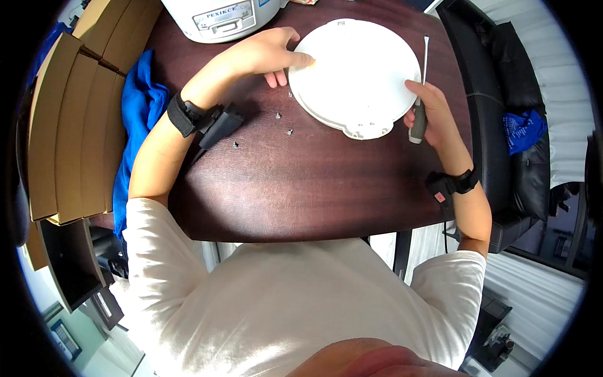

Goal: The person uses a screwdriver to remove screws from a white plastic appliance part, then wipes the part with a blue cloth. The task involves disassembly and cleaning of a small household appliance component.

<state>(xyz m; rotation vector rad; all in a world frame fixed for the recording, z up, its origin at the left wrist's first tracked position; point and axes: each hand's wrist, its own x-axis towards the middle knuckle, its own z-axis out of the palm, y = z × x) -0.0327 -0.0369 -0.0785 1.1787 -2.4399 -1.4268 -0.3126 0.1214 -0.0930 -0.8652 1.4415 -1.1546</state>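
A round white plastic cover (358, 72) with a small tab at its near edge is held over the dark wooden table (301, 195). My left hand (273, 55) is closed on its left edge, thumb on top and fingertips below. At the right edge, my right hand (436, 113) has its thumb on the rim. That same hand also holds a screwdriver (419, 116) with a grey handle, its metal shaft pointing away from me. Several small screws (278, 115) lie scattered on the tabletop, left of the cover.
A white rounded appliance (229, 25), like a rice cooker, stands at the far left of the table. Cardboard boxes (75, 125) and a blue cloth (138, 107) line the left side. Beyond the right edge is a black sofa (493, 119) with a blue bag (524, 131) on it.
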